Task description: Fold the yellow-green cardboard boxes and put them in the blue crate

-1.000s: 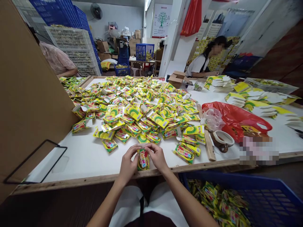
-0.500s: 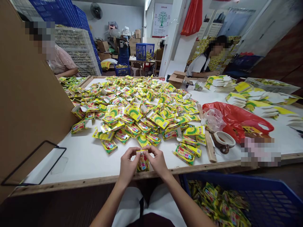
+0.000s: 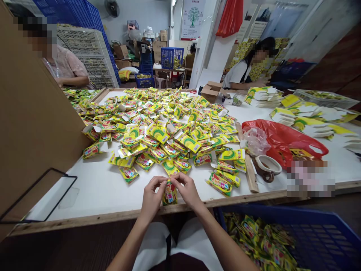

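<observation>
Where the view begins at the left, a tall brown cardboard panel [image 3: 42,128] rises beside the white table [image 3: 98,192], with a thin black wire frame [image 3: 61,198] at its lower part. Past the panel's edge, a person in a pale pink patterned top [image 3: 70,64] sits before stacked white plastic crates [image 3: 87,52]. A broad heap of small yellow-and-green printed card boxes [image 3: 158,133], many with white end flaps sticking out, covers the middle of the table. In front of it, near the wooden front edge, the left hand [image 3: 153,194] and the right hand [image 3: 186,191] come together, their fingertips closed on the upper end of one small yellow-and-green card box with colourful lettering [image 3: 169,195]; whether its lower end rests on the table I cannot tell. Just right of the hands lie a few more such boxes, beside a rough wooden strip [image 3: 250,175]. Below the table edge, a blue plastic crate [image 3: 318,229] contains yellow-and-green packets [image 3: 259,241]. Beyond the strip are a brown mug with a white rim [image 3: 269,165] and a crumpled red plastic bag [image 3: 284,137]. At far right lie flat-stacked yellow-and-white cartons [image 3: 313,128].
</observation>
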### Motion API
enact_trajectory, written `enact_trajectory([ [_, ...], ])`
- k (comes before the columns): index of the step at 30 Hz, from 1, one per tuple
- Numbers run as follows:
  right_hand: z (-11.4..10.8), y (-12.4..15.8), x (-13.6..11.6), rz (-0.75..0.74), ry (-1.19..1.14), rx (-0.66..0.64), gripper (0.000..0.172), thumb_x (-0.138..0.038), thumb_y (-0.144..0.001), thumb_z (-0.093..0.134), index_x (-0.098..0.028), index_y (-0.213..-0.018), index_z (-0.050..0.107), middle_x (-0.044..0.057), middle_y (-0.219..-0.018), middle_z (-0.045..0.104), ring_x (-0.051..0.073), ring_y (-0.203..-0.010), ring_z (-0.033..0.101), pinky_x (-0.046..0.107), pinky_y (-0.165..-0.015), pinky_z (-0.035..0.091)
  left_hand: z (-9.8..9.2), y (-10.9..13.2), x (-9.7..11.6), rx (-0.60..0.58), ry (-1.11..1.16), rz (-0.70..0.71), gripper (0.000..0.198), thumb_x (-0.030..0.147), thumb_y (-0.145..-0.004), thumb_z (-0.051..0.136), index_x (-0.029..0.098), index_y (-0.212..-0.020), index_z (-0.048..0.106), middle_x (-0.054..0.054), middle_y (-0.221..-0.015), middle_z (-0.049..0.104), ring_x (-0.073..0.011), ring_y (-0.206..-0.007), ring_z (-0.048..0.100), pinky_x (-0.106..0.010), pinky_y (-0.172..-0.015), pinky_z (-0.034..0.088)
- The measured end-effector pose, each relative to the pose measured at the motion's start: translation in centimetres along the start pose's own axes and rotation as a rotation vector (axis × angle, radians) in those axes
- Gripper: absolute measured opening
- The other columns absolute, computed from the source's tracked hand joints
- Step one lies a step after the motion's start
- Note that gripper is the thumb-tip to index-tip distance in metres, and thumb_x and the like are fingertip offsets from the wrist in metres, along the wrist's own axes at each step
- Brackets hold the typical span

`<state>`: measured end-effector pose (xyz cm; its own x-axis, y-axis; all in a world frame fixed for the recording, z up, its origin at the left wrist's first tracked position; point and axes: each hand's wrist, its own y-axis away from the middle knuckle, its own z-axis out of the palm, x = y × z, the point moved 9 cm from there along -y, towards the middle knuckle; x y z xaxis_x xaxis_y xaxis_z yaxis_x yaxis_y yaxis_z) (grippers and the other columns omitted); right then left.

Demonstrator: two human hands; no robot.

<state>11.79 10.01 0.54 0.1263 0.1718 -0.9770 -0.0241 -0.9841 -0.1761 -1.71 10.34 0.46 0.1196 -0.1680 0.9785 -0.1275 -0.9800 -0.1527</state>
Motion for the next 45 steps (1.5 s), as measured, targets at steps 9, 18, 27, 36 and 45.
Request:
enact_trajectory([
  [9, -10.1, 4.1, -3.4, -0.012, 0.423, 0.142, 0.017, -0.031, -0.086, 0.051, -0.022, -0.086, 0.066, 0.006, -0.087, 0.069, 0.022, -0.084, 0.063, 0.033, -0.075, 0.048, -0.2, 0.7, -0.1, -0.087, -0.208, 0.104, 0.032, 0.024, -0.089, 0.047, 0.024, -0.120, 0.052, -0.008, -0.116, 0.058, -0.0196, -0.103, 0.058, -0.035, -0.086, 0.048],
  [18, -14.3, 7.3, -3.7, 0.034, 0.662, 0.111, 0.018, -0.034, -0.086, 0.052, -0.022, -0.081, 0.065, 0.008, -0.086, 0.067, 0.025, -0.085, 0.062, 0.036, -0.077, 0.048, 4.5, -3.4, 1.2, -0.256, -0.729, 0.487, 0.013, 0.018, -0.082, 0.055, 0.021, -0.089, 0.064, -0.010, -0.101, 0.066, -0.0266, -0.099, 0.058, -0.043, -0.085, 0.043],
  [27, -3.9, 3.2, -3.8, -0.108, 0.249, 0.041, 0.015, -0.023, -0.085, 0.054, -0.023, -0.100, 0.055, 0.007, -0.108, 0.063, 0.023, -0.103, 0.058, 0.036, -0.090, 0.046, 0.9, -1.9, 5.9, -0.170, -0.416, 0.294, 0.018, 0.028, -0.089, 0.045, 0.019, -0.083, 0.059, -0.004, -0.079, 0.063, -0.0173, -0.075, 0.058, -0.028, -0.069, 0.045],
  [36, -2.7, 2.9, -0.6, -0.080, 0.080, 0.111, 0.016, -0.023, -0.082, 0.059, -0.022, -0.098, 0.056, 0.004, -0.088, 0.067, 0.019, -0.085, 0.064, 0.029, -0.075, 0.052, 0.7, 1.3, 0.2, -0.007, 0.013, 0.027, 0.027, 0.031, -0.082, 0.059, 0.019, -0.105, 0.051, -0.002, -0.087, 0.063, -0.0150, -0.080, 0.062, -0.028, -0.075, 0.051],
  [45, -3.4, 2.2, -1.4, -0.137, 0.207, 0.003, 0.014, -0.025, -0.086, 0.054, -0.021, -0.089, 0.068, 0.004, -0.085, 0.068, 0.020, -0.080, 0.063, 0.031, -0.074, 0.051, 3.2, 0.7, 1.3, -0.185, -0.072, 0.102, 0.021, 0.025, -0.087, 0.050, 0.021, -0.098, 0.067, -0.008, -0.102, 0.068, -0.0212, -0.098, 0.062, -0.035, -0.088, 0.049],
])
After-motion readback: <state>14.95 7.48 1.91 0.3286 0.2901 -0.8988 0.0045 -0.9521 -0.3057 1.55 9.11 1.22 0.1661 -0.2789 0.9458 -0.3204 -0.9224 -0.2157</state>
